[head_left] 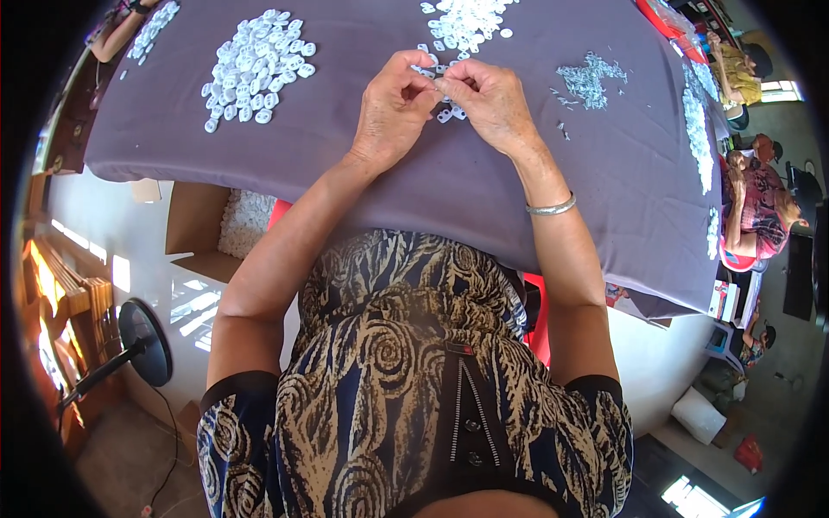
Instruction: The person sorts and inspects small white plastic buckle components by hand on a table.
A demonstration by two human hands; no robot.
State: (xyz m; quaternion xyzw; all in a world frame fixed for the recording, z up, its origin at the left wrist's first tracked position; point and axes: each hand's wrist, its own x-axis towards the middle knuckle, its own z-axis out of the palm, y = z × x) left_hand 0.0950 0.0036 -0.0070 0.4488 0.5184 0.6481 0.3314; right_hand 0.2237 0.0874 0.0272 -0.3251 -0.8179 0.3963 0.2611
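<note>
My left hand (389, 116) and my right hand (496, 102) meet fingertip to fingertip above the cloth-covered table. Thumb and forefinger are pinched together on each hand, and whatever lies between them is too small and covered to make out. Just beyond and below the fingers lie a few small white plastic pieces (446, 114). To the left spreads a heap of white oval plastic pieces with holes (257, 69). Past my hands is another pile of white pieces (466, 22). Right of my right hand lies a scatter of small thin silvery metal parts (592, 82).
A grey cloth (302, 151) covers the table. Below its left edge stands an open cardboard box (203, 216) full of white pieces. A black fan (145, 343) stands on the floor at left. Other people sit along the right side, one in a patterned red shirt (764, 203).
</note>
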